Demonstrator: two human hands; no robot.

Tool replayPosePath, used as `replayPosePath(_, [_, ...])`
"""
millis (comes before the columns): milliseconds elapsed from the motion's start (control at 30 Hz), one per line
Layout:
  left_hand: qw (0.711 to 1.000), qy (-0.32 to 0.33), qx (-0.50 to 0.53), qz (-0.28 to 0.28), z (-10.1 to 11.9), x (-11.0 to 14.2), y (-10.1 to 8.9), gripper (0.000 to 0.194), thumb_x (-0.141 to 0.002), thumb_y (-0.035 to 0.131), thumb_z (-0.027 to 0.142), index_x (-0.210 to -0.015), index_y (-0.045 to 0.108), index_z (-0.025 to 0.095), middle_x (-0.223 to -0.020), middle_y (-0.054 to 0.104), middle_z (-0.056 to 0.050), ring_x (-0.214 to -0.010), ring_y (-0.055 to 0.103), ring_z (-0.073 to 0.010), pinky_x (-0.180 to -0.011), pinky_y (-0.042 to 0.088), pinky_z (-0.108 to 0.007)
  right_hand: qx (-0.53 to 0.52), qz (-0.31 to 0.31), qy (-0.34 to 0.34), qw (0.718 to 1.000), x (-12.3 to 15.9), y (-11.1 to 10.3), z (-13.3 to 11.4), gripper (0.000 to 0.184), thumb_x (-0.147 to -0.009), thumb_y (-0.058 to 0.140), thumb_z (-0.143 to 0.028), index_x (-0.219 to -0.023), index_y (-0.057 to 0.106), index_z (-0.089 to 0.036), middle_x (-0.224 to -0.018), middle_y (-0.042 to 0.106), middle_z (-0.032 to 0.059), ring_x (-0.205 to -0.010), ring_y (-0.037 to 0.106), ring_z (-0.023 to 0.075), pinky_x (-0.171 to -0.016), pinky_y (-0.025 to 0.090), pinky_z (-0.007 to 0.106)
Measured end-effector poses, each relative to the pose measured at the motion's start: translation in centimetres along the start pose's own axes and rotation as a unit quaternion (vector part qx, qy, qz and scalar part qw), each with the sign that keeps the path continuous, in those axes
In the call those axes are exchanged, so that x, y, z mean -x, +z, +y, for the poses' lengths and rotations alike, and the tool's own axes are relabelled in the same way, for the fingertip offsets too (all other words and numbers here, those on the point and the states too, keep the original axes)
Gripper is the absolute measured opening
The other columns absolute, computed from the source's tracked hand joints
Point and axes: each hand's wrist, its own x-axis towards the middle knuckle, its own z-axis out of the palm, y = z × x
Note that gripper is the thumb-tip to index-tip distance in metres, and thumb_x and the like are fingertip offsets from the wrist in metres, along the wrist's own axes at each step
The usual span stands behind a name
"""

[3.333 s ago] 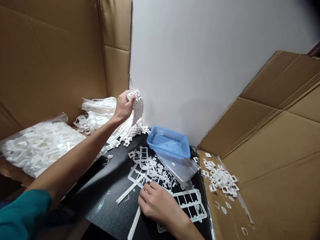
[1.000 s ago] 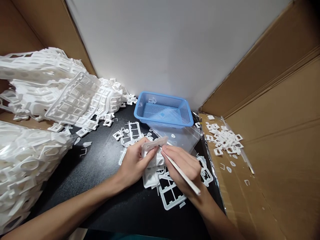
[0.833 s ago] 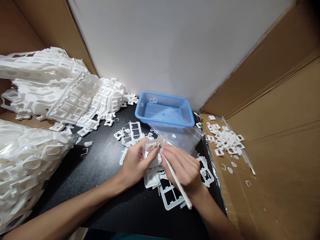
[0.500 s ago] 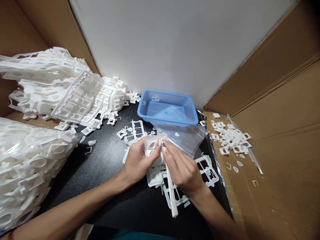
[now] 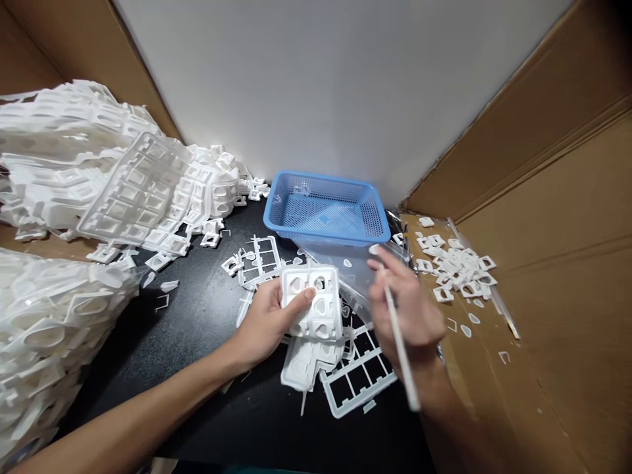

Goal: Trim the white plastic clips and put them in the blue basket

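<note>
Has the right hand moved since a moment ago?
Yes: against the blue perforated basket, the right hand has moved rightward, away from the white molded sheet.

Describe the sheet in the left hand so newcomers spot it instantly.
Find the blue basket. Below it in the picture, the left hand grips a white sheet. Unlike the nearby frame with bare openings, its cells hold pieces with rounded cutouts.

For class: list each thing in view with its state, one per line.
White sheet, held, cut-outs showing
Left hand, closed on white sheet
Pale stick, gripped, slanting
Right hand, closed on pale stick, blurred
Blue basket, upright
Clear bag, flat, partly under blue basket
Large bag, bulging
Openwork frame, lying flat
Loose parts, heaped
</note>
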Motion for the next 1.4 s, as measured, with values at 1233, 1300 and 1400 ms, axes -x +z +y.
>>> replayPosePath(1233, [0.817,0.442,-0.359,0.088,-0.1,0.0,-2.6,0.040,-0.093,0.069,0.003,-0.130,0.070,0.019,-0.131,0.076,-0.012,-0.113,0.077,-0.0242,-0.088,0.068,-0.034,-0.321,-0.039,0.321,0.890,0.2,-0.7,0.2,0.010,-0.090,0.072,-0.011,-0.092,0.072,-0.021,-0.097,0.082,0.0040,-0.078,0.082,0.0203,-0.074,0.069,0.033])
replayPosePath(1300, [0.782,0.453,-0.418,0.095,-0.4,-0.1,-2.7,0.035,-0.094,0.069,0.006,-0.126,0.073,0.020,-0.133,0.075,-0.012,-0.110,0.078,-0.0234,-0.081,0.069,-0.031,-0.354,-0.056,0.322,0.876,0.0,-0.9,0.2,0.010,-0.090,0.072,-0.011,-0.090,0.071,-0.020,-0.100,0.083,0.0051,-0.079,0.082,0.0207,-0.075,0.069,0.033])
replayPosePath(1400, [0.771,0.450,-0.441,0.093,-0.4,-0.1,-2.6,0.028,-0.096,0.070,0.010,-0.122,0.073,0.021,-0.130,0.077,-0.009,-0.106,0.080,-0.0218,-0.077,0.069,-0.028,-0.384,-0.081,0.308,0.867,-0.1,-1.2,0.0,0.010,-0.089,0.073,-0.010,-0.091,0.071,-0.020,-0.105,0.083,0.0071,-0.086,0.082,0.0234,-0.078,0.069,0.037])
